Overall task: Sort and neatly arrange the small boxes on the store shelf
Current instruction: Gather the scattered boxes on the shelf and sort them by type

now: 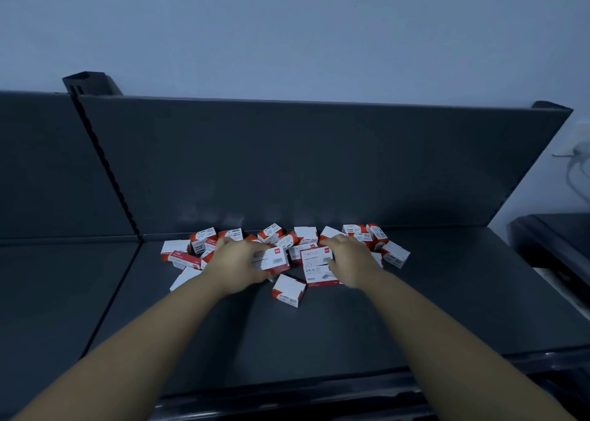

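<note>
Several small red-and-white boxes (pixel 394 254) lie in a loose heap at the back of a dark grey shelf (pixel 319 331). My left hand (pixel 238 262) grips one box with a barcode label (pixel 274 260), lifted a little at the front of the heap. My right hand (pixel 349 261) curls round the right end of a box marked 24/6 (pixel 317 269), which lies flat. One box (pixel 289 290) sits apart, nearest to me, in front of the heap.
The shelf's upright back panel (pixel 303 165) stands right behind the heap. A slotted post (pixel 105 165) divides this bay from the left shelf (pixel 57 280). A dark object (pixel 555 242) sits at the right, beside a wall with a cable (pixel 574 171).
</note>
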A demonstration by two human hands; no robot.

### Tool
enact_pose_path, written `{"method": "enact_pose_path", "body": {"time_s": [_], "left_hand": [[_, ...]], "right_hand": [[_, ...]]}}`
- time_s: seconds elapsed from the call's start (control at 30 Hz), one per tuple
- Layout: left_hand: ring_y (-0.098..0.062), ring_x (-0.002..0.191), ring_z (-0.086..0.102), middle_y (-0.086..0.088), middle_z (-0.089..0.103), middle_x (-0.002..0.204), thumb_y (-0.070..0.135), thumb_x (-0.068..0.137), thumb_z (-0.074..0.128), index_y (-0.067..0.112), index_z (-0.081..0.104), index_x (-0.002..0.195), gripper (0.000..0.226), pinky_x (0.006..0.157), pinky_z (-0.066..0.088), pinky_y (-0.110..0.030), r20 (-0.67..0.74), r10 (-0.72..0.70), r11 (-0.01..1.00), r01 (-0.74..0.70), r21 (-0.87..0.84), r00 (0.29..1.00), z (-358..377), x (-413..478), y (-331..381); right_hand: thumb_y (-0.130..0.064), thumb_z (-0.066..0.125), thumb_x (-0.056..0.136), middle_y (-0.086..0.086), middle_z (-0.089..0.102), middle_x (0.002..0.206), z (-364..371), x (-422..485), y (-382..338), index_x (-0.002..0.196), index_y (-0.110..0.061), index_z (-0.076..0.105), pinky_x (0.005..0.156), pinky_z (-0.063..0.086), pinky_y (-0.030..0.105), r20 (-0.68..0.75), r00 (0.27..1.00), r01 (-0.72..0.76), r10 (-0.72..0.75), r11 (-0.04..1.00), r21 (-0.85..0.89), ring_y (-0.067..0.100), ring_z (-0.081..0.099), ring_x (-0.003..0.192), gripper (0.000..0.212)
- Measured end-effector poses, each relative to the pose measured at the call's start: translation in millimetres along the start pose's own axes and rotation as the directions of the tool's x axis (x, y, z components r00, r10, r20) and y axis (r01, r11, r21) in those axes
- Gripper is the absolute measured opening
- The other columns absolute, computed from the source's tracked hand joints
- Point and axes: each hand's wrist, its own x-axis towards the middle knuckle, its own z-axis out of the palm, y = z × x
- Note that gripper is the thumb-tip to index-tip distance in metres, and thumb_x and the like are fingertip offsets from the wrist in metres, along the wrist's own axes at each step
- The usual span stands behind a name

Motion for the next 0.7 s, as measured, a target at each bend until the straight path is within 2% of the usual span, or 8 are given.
{"method": "enact_pose_path", "body": {"time_s": [0.1, 0.17, 0.27, 0.33, 0.43, 0.53, 0.6, 0.7], "left_hand": [[-0.014, 0.105, 0.055, 0.014, 0.07, 0.106, 0.05, 0.084, 0.066, 0.039, 0.061, 0.122, 0.04, 0.093, 0.019, -0.028, -0.002, 0.024, 0.998, -0.024, -0.049, 1.0, -4, -4, -3], [-0.012, 0.103, 0.055, 0.015, 0.07, 0.102, 0.048, 0.084, 0.066, 0.039, 0.063, 0.117, 0.035, 0.091, 0.018, -0.028, 0.007, 0.025, 0.997, -0.024, -0.075, 1.0, -4, -5, -6], [-0.012, 0.102, 0.054, 0.016, 0.07, 0.1, 0.047, 0.083, 0.066, 0.039, 0.063, 0.116, 0.034, 0.091, 0.02, -0.029, 0.026, 0.017, 0.996, -0.015, -0.087, 1.0, -2, -3, -9], [-0.015, 0.103, 0.054, 0.016, 0.07, 0.099, 0.048, 0.081, 0.066, 0.042, 0.062, 0.117, 0.037, 0.094, 0.022, -0.031, 0.026, 0.02, 0.997, -0.018, -0.075, 0.999, -1, -1, -9], [-0.014, 0.104, 0.053, 0.015, 0.07, 0.104, 0.047, 0.082, 0.067, 0.041, 0.06, 0.122, 0.041, 0.099, 0.023, -0.033, 0.031, 0.032, 0.997, -0.029, -0.077, 0.999, -1, 2, -5], [-0.011, 0.102, 0.052, 0.016, 0.069, 0.107, 0.047, 0.084, 0.065, 0.039, 0.058, 0.126, 0.044, 0.095, 0.02, -0.03, 0.029, 0.054, 0.997, -0.052, -0.062, 0.998, 0, 3, 2], [-0.011, 0.101, 0.051, 0.016, 0.068, 0.108, 0.048, 0.085, 0.064, 0.039, 0.059, 0.126, 0.043, 0.095, 0.02, -0.031, 0.044, 0.052, 0.997, -0.049, -0.061, 0.998, 0, 4, 6], [-0.012, 0.108, 0.053, 0.017, 0.068, 0.112, 0.048, 0.084, 0.065, 0.039, 0.057, 0.128, 0.045, 0.099, 0.021, -0.033, 0.061, 0.06, 0.997, -0.057, -0.043, 0.996, 0, 7, 9]], "right_hand": [[-0.027, 0.055, 0.099, 0.003, 0.045, 0.145, 7, 5, -9, 0.148, -0.027, 0.041, 0.112, 0.034, 0.048, -0.004, 0.998, -0.057, 0.057, 0.997, -0.056, 0.024, 0.043, 0.132, 0.051], [-0.031, 0.057, 0.098, 0.004, 0.046, 0.139, 7, 6, -13, 0.142, -0.026, 0.048, 0.113, 0.033, 0.05, -0.01, 0.997, -0.076, 0.076, 0.993, -0.09, 0.024, 0.044, 0.129, 0.044], [-0.031, 0.056, 0.099, 0.0, 0.048, 0.131, 1, 0, -13, 0.128, -0.026, 0.058, 0.109, 0.035, 0.046, -0.056, 0.998, -0.015, 0.012, 0.998, -0.055, 0.018, 0.047, 0.122, 0.03], [-0.031, 0.055, 0.1, -0.003, 0.049, 0.13, -3, -7, -7, 0.127, -0.027, 0.058, 0.108, 0.038, 0.041, -0.083, 0.996, 0.032, -0.036, 0.998, -0.046, 0.015, 0.049, 0.12, 0.027], [-0.033, 0.056, 0.098, -0.006, 0.049, 0.131, -8, -19, 3, 0.127, -0.031, 0.057, 0.113, 0.033, 0.04, -0.017, 0.995, 0.096, -0.097, 0.994, -0.06, 0.014, 0.046, 0.123, 0.029], [-0.04, 0.06, 0.093, -0.009, 0.046, 0.136, -10, -28, 6, 0.13, -0.034, 0.054, 0.117, 0.023, 0.041, 0.073, 0.993, 0.091, -0.091, 0.996, 0.004, 0.012, 0.039, 0.131, 0.038], [-0.041, 0.061, 0.091, -0.011, 0.047, 0.135, -10, -28, 4, 0.125, -0.033, 0.057, 0.119, 0.021, 0.044, 0.072, 0.992, 0.095, -0.099, 0.993, 0.068, 0.009, 0.037, 0.131, 0.036], [-0.043, 0.061, 0.091, -0.011, 0.052, 0.135, -11, -21, -3, 0.122, -0.03, 0.056, 0.117, 0.023, 0.047, 0.058, 0.992, 0.111, -0.113, 0.993, 0.046, 0.009, 0.043, 0.126, 0.034]]}}
